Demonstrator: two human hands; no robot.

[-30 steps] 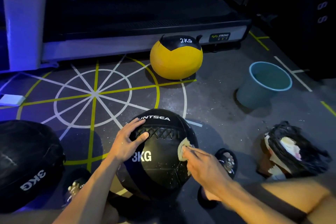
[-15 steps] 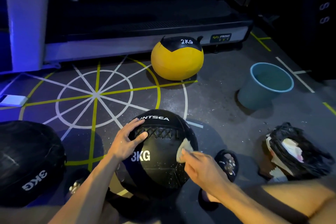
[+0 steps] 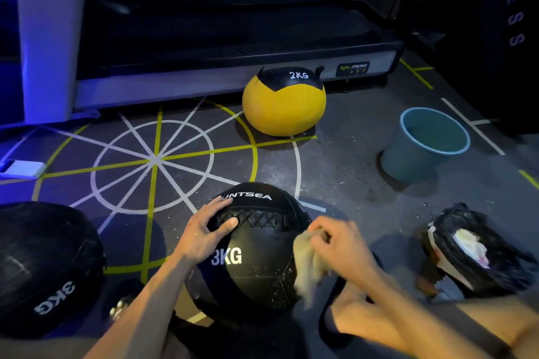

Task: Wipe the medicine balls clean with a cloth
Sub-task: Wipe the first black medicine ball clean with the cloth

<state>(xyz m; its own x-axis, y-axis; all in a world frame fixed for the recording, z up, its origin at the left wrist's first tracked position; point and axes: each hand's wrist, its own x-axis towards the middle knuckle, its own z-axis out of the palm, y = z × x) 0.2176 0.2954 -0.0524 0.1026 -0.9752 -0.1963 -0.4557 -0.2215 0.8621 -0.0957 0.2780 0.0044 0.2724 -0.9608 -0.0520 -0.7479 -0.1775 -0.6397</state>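
Head view: black ball (image 3: 256,256) on the floor (image 3: 344,172), braced and wiped between the knees.

Left hand (image 3: 201,237) lies spread, fingers nearly straight, over the laced seam; right hand (image 3: 339,245) bunches a pale cloth (image 3: 306,265) against the ball's right side. Smooth round leather could roll if the brace slackens, and white flecks low on the panel could be missed. The cloth looks limp and damp, though blur hides it. Yellow ball (image 3: 284,105) and blue bucket (image 3: 423,146) stand well apart.
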